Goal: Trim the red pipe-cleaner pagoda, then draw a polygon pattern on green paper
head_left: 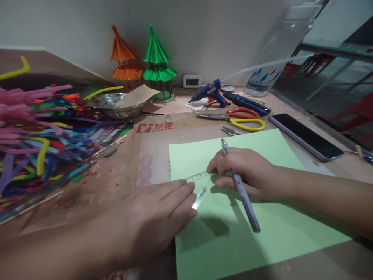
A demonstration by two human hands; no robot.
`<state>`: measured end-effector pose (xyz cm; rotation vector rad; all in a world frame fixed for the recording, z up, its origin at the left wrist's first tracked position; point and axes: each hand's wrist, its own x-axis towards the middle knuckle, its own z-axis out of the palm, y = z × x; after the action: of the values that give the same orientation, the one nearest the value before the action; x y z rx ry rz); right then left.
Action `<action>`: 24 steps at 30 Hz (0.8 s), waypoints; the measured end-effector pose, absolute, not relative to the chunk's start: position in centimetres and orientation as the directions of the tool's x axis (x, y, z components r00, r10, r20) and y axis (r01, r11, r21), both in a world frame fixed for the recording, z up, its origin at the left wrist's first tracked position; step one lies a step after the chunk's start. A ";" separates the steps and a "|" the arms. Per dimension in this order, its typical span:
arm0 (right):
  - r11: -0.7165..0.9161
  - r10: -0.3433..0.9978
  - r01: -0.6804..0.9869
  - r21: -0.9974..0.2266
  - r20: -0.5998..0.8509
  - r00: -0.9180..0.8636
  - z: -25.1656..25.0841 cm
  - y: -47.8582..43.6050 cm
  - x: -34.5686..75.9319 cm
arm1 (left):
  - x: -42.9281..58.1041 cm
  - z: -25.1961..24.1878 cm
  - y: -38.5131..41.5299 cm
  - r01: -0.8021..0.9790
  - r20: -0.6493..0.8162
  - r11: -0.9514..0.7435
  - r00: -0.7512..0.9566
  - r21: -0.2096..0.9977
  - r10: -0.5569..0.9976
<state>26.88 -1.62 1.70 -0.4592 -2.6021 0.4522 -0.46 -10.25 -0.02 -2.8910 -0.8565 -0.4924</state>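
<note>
A light green sheet of paper lies in front of me on a cardboard mat. A clear plastic ruler rests on the sheet's left part. My left hand lies flat at the sheet's left edge, fingertips pressing on the ruler. My right hand is closed round a purple pen held between the fingers, and its fingertips touch the ruler's other end. The pen's tip is hidden behind the hand.
A heap of coloured pipe cleaners fills the left. Behind it stand a metal bowl and orange and green paper trees. Scissors, a blue glue gun and a phone lie beyond the sheet.
</note>
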 end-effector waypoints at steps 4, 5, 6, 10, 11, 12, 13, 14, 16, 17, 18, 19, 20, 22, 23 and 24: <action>0.888 0.411 0.275 -0.367 0.372 -0.832 1.8 -1.6 26.9 | -0.7 0.0 -9.7 0.546 0.343 -0.838 0.784 0.013 0.517; 0.886 0.417 0.282 -0.369 0.364 -0.833 1.7 -1.5 26.8 | -0.9 0.2 -9.3 0.546 0.352 -0.837 0.777 0.033 0.521; 0.882 0.421 0.287 -0.373 0.352 -0.836 1.7 -1.4 26.7 | -1.1 0.4 -8.8 0.562 0.369 -0.826 0.758 0.049 0.538; 0.875 0.422 0.290 -0.388 0.319 -0.848 1.5 -1.1 26.4 | -2.5 1.3 -5.4 0.761 0.371 -0.643 0.573 0.092 0.731; 0.875 0.423 0.291 -0.388 0.317 -0.849 1.4 -1.1 26.4 | -2.7 1.5 -4.6 0.801 0.338 -0.584 0.517 0.132 0.786; 0.876 0.423 0.292 -0.385 0.317 -0.849 1.4 -1.0 26.3 | -2.8 1.6 -3.9 0.826 0.293 -0.536 0.477 0.173 0.829; 0.878 0.419 0.291 -0.380 0.319 -0.850 1.4 -1.0 26.3 | -2.8 1.7 -3.4 0.843 0.260 -0.499 0.444 0.203 0.857; 0.883 0.411 0.282 -0.375 0.328 -0.851 1.4 -1.0 26.3 | -2.6 1.7 -3.1 0.850 0.225 -0.469 0.422 0.240 0.878; 0.902 0.371 0.239 -0.360 0.362 -0.855 1.5 -1.2 26.4 | -2.1 1.8 -2.9 0.846 0.161 -0.426 0.395 0.319 0.904; 0.916 0.336 0.207 -0.345 0.377 -0.863 1.7 -1.4 26.5 | -1.7 1.7 -2.9 0.836 0.137 -0.413 0.390 0.362 0.910; 0.930 0.294 0.170 -0.325 0.382 -0.876 1.8 -1.5 26.6 | -1.4 1.7 -2.9 0.823 0.123 -0.406 0.390 0.397 0.912; 0.944 0.249 0.136 -0.302 0.375 -0.893 1.9 -1.7 26.7 | -1.0 1.7 -2.7 0.812 0.123 -0.407 0.394 0.418 0.911; 0.955 0.208 0.110 -0.276 0.357 -0.911 2.1 -1.7 26.7 | -0.7 1.6 -2.5 0.803 0.134 -0.416 0.399 0.427 0.907; 0.970 0.151 0.080 -0.228 0.317 -0.936 2.3 -1.7 26.8 | -0.1 1.5 -1.7 0.794 0.178 -0.440 0.403 0.420 0.898; 0.973 0.149 0.085 -0.216 0.301 -0.942 2.3 -1.5 26.8 | 0.1 1.4 -1.2 0.794 0.198 -0.448 0.402 0.411 0.894; 0.972 0.158 0.098 -0.212 0.289 -0.944 2.4 -1.2 26.9 | 0.3 1.5 -0.6 0.797 0.216 -0.452 0.397 0.401 0.892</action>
<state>26.86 -1.22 2.38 -0.1874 -2.8130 0.2804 0.28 -0.61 1.47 -2.8142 -1.7344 -0.6895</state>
